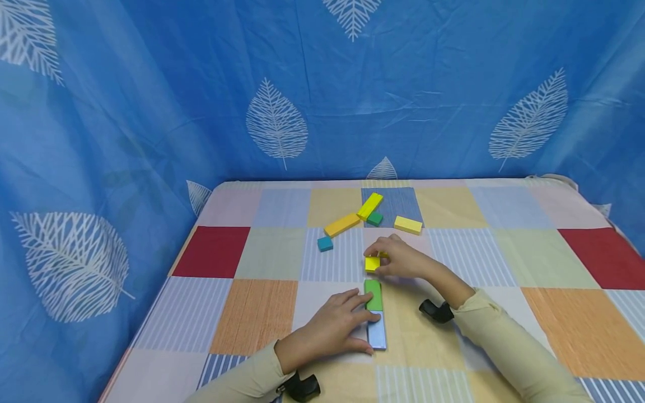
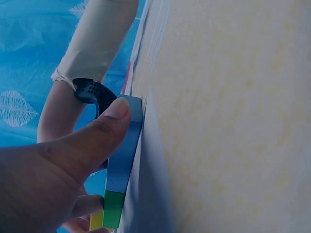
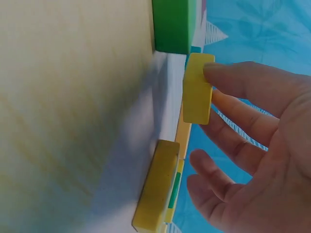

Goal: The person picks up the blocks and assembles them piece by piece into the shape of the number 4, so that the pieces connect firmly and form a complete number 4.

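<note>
In the head view, a light blue block (image 1: 376,331) and a green block (image 1: 373,295) lie end to end in a row. My left hand (image 1: 335,322) is spread over their left side, fingers lightly bent. Its thumb touches the near end of the blue block, as the left wrist view shows. Beyond the green block, my right hand (image 1: 403,258) pinches a yellow block (image 3: 197,90) between thumb and fingers. That block appears raised off the cloth, apart from the green one. A small yellow patch shows between the right fingers in the head view; whether it is the same block I cannot tell.
Farther back lie an orange block (image 1: 342,225), a long yellow block (image 1: 370,206), a small green block (image 1: 375,219), a pale yellow block (image 1: 407,225) and a teal block (image 1: 325,244). A patchwork cloth (image 1: 272,313) covers the table; a blue curtain (image 1: 403,101) hangs behind.
</note>
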Demonstrator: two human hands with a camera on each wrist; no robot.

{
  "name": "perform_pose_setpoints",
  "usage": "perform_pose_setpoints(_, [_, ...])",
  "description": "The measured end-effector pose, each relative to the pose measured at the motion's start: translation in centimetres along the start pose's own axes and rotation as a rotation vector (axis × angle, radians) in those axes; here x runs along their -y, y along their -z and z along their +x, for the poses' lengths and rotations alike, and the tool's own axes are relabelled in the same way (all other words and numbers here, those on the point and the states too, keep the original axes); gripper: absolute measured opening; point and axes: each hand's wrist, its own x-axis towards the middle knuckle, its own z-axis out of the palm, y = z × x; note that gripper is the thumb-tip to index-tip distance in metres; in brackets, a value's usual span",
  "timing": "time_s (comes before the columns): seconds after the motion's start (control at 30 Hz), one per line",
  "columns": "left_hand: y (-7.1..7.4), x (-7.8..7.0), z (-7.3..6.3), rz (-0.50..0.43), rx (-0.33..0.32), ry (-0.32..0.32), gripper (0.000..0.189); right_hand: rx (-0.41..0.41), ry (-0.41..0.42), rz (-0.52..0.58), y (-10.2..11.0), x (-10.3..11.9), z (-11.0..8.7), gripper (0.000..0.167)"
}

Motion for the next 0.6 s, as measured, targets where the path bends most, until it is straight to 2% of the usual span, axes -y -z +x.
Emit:
perform_pose_setpoints(0.27, [0.15,-0.08,0.05,-0.012,0.002,0.000,0.054,0.083,-0.022,0.018,-0.47,-0.17,-0.18,0.034])
perform_pose_setpoints(0.6, [0.07,-0.13,0.07,0.015,-0.028,-0.013,0.055,0.117,-0.009,0.033,-0.43,-0.27,-0.35,0.031])
